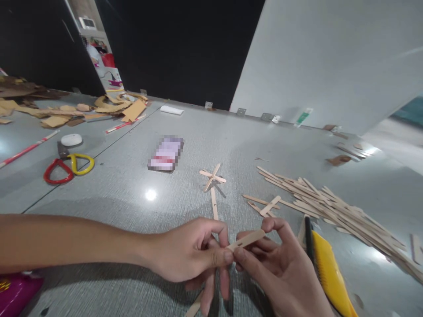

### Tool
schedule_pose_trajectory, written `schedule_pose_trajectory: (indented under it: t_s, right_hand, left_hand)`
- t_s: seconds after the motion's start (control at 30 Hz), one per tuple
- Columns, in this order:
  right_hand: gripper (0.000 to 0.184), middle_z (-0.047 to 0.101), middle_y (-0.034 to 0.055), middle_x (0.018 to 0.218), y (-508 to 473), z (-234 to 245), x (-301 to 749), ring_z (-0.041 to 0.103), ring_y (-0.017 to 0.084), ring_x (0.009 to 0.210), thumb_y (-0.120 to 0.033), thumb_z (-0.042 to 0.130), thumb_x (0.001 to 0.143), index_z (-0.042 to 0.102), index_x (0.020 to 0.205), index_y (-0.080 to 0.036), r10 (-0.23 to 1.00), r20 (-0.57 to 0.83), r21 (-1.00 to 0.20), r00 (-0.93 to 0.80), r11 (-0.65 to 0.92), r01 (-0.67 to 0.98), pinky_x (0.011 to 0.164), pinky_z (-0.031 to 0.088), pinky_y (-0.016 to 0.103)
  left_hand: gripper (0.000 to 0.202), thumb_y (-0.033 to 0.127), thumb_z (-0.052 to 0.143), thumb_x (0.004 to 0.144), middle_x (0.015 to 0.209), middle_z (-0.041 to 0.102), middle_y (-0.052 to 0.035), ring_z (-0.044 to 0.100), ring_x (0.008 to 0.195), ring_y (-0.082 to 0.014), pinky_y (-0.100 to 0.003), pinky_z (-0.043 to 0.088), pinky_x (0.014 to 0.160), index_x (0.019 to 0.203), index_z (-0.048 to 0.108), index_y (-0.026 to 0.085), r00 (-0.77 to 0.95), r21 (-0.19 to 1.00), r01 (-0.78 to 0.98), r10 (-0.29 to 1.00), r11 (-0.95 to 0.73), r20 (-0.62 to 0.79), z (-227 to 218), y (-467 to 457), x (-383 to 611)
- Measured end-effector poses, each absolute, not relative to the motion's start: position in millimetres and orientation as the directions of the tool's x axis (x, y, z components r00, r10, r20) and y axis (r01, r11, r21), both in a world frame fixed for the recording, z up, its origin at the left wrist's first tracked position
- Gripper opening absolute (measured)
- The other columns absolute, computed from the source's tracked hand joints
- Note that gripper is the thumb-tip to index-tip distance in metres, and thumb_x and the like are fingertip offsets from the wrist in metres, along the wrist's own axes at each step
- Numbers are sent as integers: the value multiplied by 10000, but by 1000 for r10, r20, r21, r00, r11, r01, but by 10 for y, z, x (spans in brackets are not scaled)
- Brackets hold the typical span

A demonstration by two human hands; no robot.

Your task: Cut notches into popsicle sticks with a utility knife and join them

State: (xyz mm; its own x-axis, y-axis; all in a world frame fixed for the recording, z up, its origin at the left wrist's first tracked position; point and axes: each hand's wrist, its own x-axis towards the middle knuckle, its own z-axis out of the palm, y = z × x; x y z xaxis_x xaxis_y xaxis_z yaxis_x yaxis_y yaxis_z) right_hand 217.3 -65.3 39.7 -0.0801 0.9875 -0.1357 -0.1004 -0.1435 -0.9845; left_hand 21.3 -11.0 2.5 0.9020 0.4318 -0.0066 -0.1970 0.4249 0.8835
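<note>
A flat wooden craft stick [249, 239] with a small dark notch near its middle is pinched between both hands. My left hand [201, 255] grips its left end between thumb and finger. On the other side, my right hand [280, 264] holds it with thumb and fingers, one fingertip at the far right end. Beyond the hands lies another notched stick [214, 203], just below a small star-like cross of sticks [213, 177]. Part of one more stick [194, 304] shows under my left hand.
A pile of craft sticks [330, 207] spreads at right, near a yellow-handled tool [327, 268]. Several short pieces [271, 205] lie beside it. A phone [166, 153], scissors [69, 167], a white case [71, 140] and cardboard scraps [119, 108] lie to the left. Upright panels [185, 48] edge the back.
</note>
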Motion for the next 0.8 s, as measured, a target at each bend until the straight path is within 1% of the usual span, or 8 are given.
schedule_pose_trajectory:
  t_s: [0.17,0.27,0.37,0.47,0.53,0.67,0.73,0.8]
  right_hand:
    - [493,789,1,923,-654,377,2186,797,240,856,-375,853,919,375,1022,-318,982,-133,-982,-133,-149,-115,749,638,367]
    - [493,790,-24,915,-662,378,2191,797,212,812,-362,833,944,348,1025,-325,973,-121,-978,-196,-151,-145,733,630,343]
    - [552,793,-34,883,-663,418,2178,795,210,767,-388,872,901,339,1033,-329,973,-152,-972,-171,-179,-150,729,634,345]
    - [624,799,-45,857,-653,465,2158,802,229,740,-408,923,835,341,1051,-339,982,-164,-980,-88,-173,-101,681,642,344]
    - [611,795,-45,806,-655,464,2151,786,224,683,-384,928,829,360,1048,-340,997,-70,-997,35,-70,23,665,655,350]
    - [474,773,-6,846,-721,360,2176,761,214,662,-252,915,834,509,1058,-344,899,372,-891,231,277,360,622,685,336]
    - [465,790,6,899,-770,287,2207,790,215,689,-203,913,819,600,1135,-336,839,503,-819,208,385,426,601,695,303]
    - [485,830,-2,916,-809,233,2237,822,213,682,-203,908,815,632,1192,-332,844,523,-797,119,436,418,612,705,268]
  left_hand:
    - [372,565,536,1091,703,728,6,675,398,-126,-141,381,312,992,411,228,923,882,-185,385,434,4,42,-104,202]
    - [360,562,534,1093,696,724,3,694,412,-145,-137,363,327,1018,418,229,944,873,-164,330,459,3,43,-75,190]
    - [336,539,534,1100,718,734,-13,697,414,-150,-138,359,347,1032,424,230,951,858,-186,308,478,34,29,-46,188]
    - [339,544,533,1098,786,751,-37,697,432,-136,-145,405,375,1034,437,226,934,859,-227,353,459,58,34,-66,192]
    - [333,544,532,1095,868,763,-63,690,445,-116,-142,423,385,1052,443,226,906,888,-211,424,409,20,61,-122,191]
    - [244,451,483,1118,1033,774,-125,663,476,-74,-131,438,413,1127,484,207,778,983,-49,624,176,-73,134,-283,171]
    - [206,396,461,1121,922,775,-93,660,499,-82,-137,460,454,1142,509,196,734,999,39,677,33,-52,157,-342,159]
    - [174,358,450,1119,722,726,-24,632,490,-88,-136,450,473,1122,518,197,717,993,90,697,-83,-7,167,-372,153]
